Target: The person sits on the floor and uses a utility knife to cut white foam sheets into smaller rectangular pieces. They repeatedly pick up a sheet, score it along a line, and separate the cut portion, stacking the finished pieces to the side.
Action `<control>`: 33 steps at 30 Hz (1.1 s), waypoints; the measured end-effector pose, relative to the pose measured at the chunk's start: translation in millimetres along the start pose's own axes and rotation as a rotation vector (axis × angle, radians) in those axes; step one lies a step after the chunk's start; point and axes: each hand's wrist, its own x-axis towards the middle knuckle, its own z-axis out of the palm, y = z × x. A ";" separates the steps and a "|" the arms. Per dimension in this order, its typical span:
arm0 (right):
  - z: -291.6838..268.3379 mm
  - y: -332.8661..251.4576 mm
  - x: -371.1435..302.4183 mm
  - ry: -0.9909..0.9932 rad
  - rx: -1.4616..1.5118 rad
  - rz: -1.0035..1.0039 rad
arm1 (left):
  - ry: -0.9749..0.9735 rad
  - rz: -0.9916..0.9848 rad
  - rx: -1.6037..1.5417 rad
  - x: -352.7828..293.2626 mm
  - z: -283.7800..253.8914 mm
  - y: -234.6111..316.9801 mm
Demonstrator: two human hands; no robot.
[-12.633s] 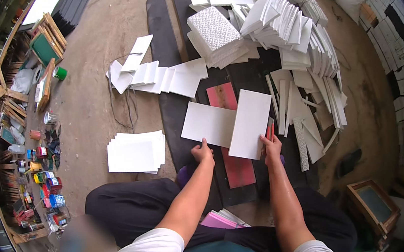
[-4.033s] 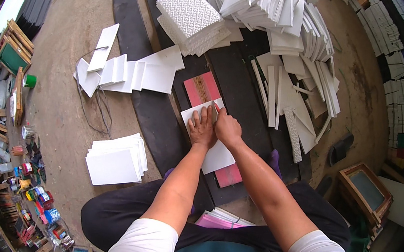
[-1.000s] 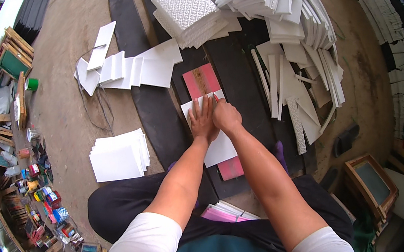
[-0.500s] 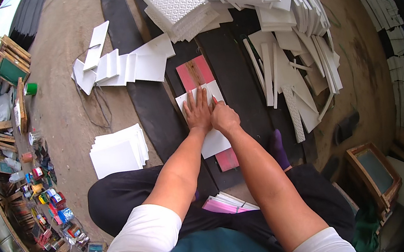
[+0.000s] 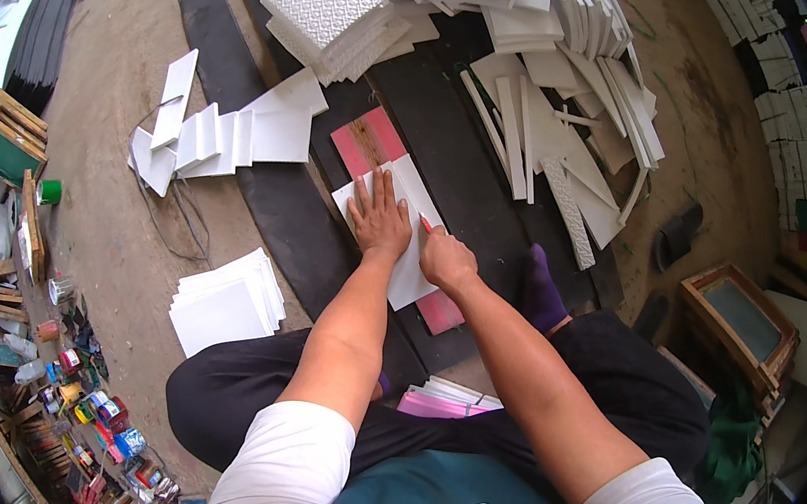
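Note:
A white rectangular board (image 5: 411, 276) lies lengthwise in front of me, over a pink-and-brown strip (image 5: 368, 142) that shows beyond its far end and near end. My left hand (image 5: 380, 219) rests flat on the board with fingers stretched out. To its right, my right hand (image 5: 447, 259) is closed around a slim red tool (image 5: 425, 222), its tip down at the board; the fist hides most of it, so its exact kind is unclear. A thin lengthwise line shows on the board beyond the tool.
Dark planks (image 5: 448, 126) lie under the work. White sheets (image 5: 221, 310) are stacked at left, with loose white pieces (image 5: 282, 126) beyond. Textured white panels (image 5: 323, 5) and narrow offcuts (image 5: 511, 138) lie far and right. Paint cans (image 5: 112, 404) line the left; a framed screen (image 5: 745, 326) stands right.
My right hand has drawn the red tool toward me along the board. The left hand stays pressed in the same place on it. The whole view has shifted slightly.

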 end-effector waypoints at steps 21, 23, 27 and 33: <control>47.2 80.6 -75.3 -0.048 0.015 0.080 | -0.012 0.003 0.010 0.5 -2.6 0.7; 50.9 86.5 -82.8 -0.049 0.009 0.084 | -0.014 0.006 0.010 0.9 -3.5 1.0; 58.8 96.5 -92.2 -0.047 0.012 0.084 | -0.021 0.001 0.005 1.5 -4.5 -0.2; 62.9 118.1 -97.9 0.017 0.030 0.031 | -0.020 0.016 -0.006 1.1 -5.9 0.5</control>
